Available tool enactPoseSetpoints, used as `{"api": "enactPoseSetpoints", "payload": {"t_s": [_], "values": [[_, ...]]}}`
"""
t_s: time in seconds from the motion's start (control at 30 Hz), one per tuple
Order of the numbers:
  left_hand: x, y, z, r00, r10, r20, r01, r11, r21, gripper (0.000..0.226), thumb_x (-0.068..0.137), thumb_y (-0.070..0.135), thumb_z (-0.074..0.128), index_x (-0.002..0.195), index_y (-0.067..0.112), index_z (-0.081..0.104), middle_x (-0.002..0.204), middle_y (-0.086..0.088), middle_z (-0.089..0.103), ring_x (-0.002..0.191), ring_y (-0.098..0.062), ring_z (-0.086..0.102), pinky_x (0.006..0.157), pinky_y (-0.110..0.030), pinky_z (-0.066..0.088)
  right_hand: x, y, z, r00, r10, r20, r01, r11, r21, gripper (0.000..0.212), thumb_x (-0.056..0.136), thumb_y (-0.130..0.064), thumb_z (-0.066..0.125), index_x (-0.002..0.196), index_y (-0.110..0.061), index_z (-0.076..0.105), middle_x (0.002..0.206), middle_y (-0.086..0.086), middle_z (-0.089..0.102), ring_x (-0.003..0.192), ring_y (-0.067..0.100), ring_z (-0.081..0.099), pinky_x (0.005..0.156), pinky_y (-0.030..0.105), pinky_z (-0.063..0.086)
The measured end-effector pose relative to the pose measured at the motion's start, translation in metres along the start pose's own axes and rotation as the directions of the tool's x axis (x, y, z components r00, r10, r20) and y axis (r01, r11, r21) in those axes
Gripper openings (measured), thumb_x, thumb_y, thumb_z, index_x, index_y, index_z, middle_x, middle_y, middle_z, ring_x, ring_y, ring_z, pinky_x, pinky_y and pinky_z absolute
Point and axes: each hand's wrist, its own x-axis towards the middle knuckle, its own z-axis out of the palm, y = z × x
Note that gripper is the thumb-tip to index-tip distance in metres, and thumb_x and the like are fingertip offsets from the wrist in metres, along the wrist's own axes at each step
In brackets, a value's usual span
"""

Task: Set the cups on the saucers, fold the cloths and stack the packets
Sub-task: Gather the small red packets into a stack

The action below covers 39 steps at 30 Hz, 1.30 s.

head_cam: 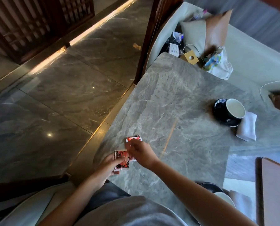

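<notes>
Fingers [119, 159] of our left hand [107, 167] curl round a red packet [122, 163], gripping it at the near-left edge of the marble table [176, 98]. Our right hand [141, 152] comes in just beside, fingers bent and pinching a second red packet [134, 139] on the tabletop, and the two packets meet under our knuckles. Far off to the right, a dark cup [235, 109] sits on its dark saucer [220, 110], with a folded white cloth [247, 128] touching it. By our right forearm, a second saucer [210, 186] and second cup [225, 197] peek out.
</notes>
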Motion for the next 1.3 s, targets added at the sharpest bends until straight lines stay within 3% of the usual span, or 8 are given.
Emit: {"api": "enactPoseSetpoints", "payload": {"t_s": [0.23,0.43,0.63,0.73,0.87,1.0,1.13,1.3], "values": [[0.001,0.012,-0.004,0.992,-0.001,-0.124,-0.028,0.973,-0.228,0.017,0.088,0.02,0.059,0.103,0.011,0.06,0.095,-0.014,0.071,0.082,-0.024,0.068,0.075,-0.034,0.053,-0.006,0.028,-0.003,0.996,-0.062,0.057,0.084,0.811,-0.579,0.046,0.084,-0.017,0.059,0.126,-0.032,0.046,0.13,-0.003,0.046,0.116,0.025,0.051,0.079,0.04,0.049],[0.004,0.013,0.002,0.994,-0.028,-0.107,-0.003,0.96,-0.279,0.018,0.089,0.015,0.059,0.106,0.009,0.059,0.1,-0.015,0.07,0.087,-0.028,0.067,0.076,-0.036,0.054,-0.012,0.037,-0.001,1.0,0.003,0.028,0.014,0.83,-0.558,0.046,0.085,-0.019,0.058,0.128,-0.033,0.044,0.122,0.0,0.051,0.099,0.032,0.062,0.07,0.038,0.048],[0.007,0.014,0.004,0.99,-0.12,-0.076,0.095,0.957,-0.273,0.033,0.081,0.03,0.063,0.104,0.007,0.059,0.09,-0.014,0.07,0.078,-0.022,0.066,0.066,-0.03,0.05,-0.006,0.026,-0.026,0.99,0.088,0.112,-0.051,0.952,-0.3,0.006,0.084,-0.023,0.064,0.078,-0.024,0.063,0.074,-0.004,0.062,0.079,0.021,0.06,0.067,0.026,0.043],[0.004,0.012,0.001,0.995,-0.103,0.001,0.1,0.965,-0.243,0.056,0.069,0.05,0.062,0.11,0.013,0.059,0.105,-0.016,0.064,0.096,-0.026,0.06,0.072,-0.033,0.051,-0.001,0.013,-0.035,0.972,0.023,0.235,-0.004,0.997,-0.083,0.038,0.081,-0.011,0.073,0.058,-0.019,0.044,0.058,-0.004,0.046,0.062,0.011,0.043,0.058,0.022,0.032],[-0.002,0.015,0.006,0.98,-0.079,0.181,0.109,0.98,-0.164,0.057,0.066,0.045,0.072,0.113,0.015,0.06,0.109,-0.017,0.068,0.105,-0.031,0.064,0.08,-0.037,0.054,0.008,-0.004,-0.028,0.97,-0.054,0.238,0.071,0.996,-0.063,0.019,0.078,-0.011,0.076,0.086,-0.011,0.059,0.069,-0.003,0.051,0.065,0.008,0.047,0.065,0.02,0.04],[-0.005,0.017,0.011,0.97,-0.051,0.237,0.082,0.989,-0.121,0.028,0.083,0.011,0.063,0.111,0.008,0.059,0.101,-0.015,0.073,0.096,-0.031,0.069,0.078,-0.035,0.056,0.016,-0.01,-0.025,0.94,-0.042,0.338,0.112,0.975,-0.191,0.045,0.081,-0.01,0.07,0.121,-0.018,0.049,0.076,-0.009,0.057,0.075,0.009,0.051,0.069,0.023,0.039],[-0.004,0.019,0.007,0.977,-0.059,0.207,0.107,0.968,-0.229,0.021,0.091,0.004,0.048,0.11,0.005,0.056,0.099,-0.017,0.072,0.093,-0.03,0.069,0.08,-0.038,0.056,0.027,-0.01,-0.027,0.973,-0.083,0.213,0.135,0.961,-0.243,0.043,0.087,-0.007,0.058,0.127,-0.022,0.052,0.112,0.006,0.061,0.094,0.017,0.057,0.082,0.031,0.048],[-0.005,0.022,0.01,0.975,-0.04,0.22,0.091,0.97,-0.225,0.024,0.092,-0.002,0.042,0.108,0.006,0.057,0.097,-0.014,0.073,0.088,-0.029,0.071,0.087,-0.04,0.052,0.034,0.013,-0.023,0.985,-0.153,0.075,0.169,0.814,-0.556,0.047,0.091,-0.009,0.048,0.13,-0.036,0.049,0.138,-0.008,0.044,0.125,0.019,0.036,0.099,0.038,0.038]]}}
